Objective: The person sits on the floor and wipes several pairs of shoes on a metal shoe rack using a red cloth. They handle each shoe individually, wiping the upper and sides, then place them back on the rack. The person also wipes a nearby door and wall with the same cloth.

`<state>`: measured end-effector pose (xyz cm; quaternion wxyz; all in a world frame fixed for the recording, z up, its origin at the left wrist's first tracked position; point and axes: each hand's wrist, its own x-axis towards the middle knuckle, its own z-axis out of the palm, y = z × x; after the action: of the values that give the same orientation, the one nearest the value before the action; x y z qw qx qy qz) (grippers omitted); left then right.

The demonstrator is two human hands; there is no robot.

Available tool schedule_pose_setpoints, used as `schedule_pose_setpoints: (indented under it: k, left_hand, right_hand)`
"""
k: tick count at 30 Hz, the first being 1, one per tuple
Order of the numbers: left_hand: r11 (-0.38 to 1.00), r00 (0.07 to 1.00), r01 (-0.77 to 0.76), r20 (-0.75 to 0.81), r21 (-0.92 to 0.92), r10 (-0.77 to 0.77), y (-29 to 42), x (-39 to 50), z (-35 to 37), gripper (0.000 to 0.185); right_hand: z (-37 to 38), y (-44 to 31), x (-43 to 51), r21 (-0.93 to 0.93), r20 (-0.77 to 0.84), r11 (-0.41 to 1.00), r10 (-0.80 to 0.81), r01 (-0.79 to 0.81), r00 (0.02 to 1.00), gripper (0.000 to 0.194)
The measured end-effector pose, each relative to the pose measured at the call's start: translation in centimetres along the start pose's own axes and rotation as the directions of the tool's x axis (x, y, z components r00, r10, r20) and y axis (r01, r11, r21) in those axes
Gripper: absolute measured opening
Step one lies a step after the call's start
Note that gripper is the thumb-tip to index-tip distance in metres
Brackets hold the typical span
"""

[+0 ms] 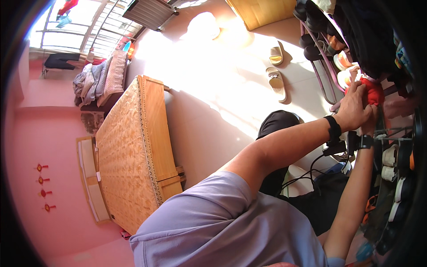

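Observation:
At the right of the head view, my left hand [354, 107] reaches to a bright red soft item [372, 91], perhaps cloth, with its fingers curled against it. Just beyond and partly behind it is my right hand [368, 120], close below the red item; its fingers are mostly hidden. Both wrists carry black straps with small boxes and cables. The red item sits by a shoe rack [328, 63] with pinkish tubes. White and orange shoes [343, 77] stand on the rack right beside my left fingers.
More shoes [389, 163] line a rack at the lower right. Dark clothes [370, 36] hang over the upper rack. Two slippers [277, 85] lie on the sunlit tile floor [206, 133]. A wooden bed [160, 133] with a patterned mattress stands to the left. Cables [312, 167] dangle below my wrists.

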<state>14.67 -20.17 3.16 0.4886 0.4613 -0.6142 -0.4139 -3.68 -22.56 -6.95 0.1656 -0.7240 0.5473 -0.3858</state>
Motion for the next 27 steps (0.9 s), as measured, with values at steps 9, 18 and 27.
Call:
schedule_pose_setpoints:
  k: [9,18,27]
  left_hand:
    - [0.965,0.962,0.263,0.087,-0.020,-0.260,-0.9,0.5,-0.2,0.067]
    - [0.981,0.992,0.117,-0.039,-0.155,-0.124,-0.2,0.4,-0.1,0.075]
    - [0.993,0.989,0.114,0.090,0.028,-0.116,-0.7,0.7,-0.2,0.085]
  right_hand:
    - [3.9,10.9,0.0,-0.346,0.105,0.936,-0.030,0.064,0.994,0.025]
    - [-0.6,2.8,0.6,0.240,0.060,0.936,0.249,-0.257,0.966,0.027]
    - [1.7,10.6,0.5,0.168,0.206,0.958,0.195,-0.231,0.959,0.016]
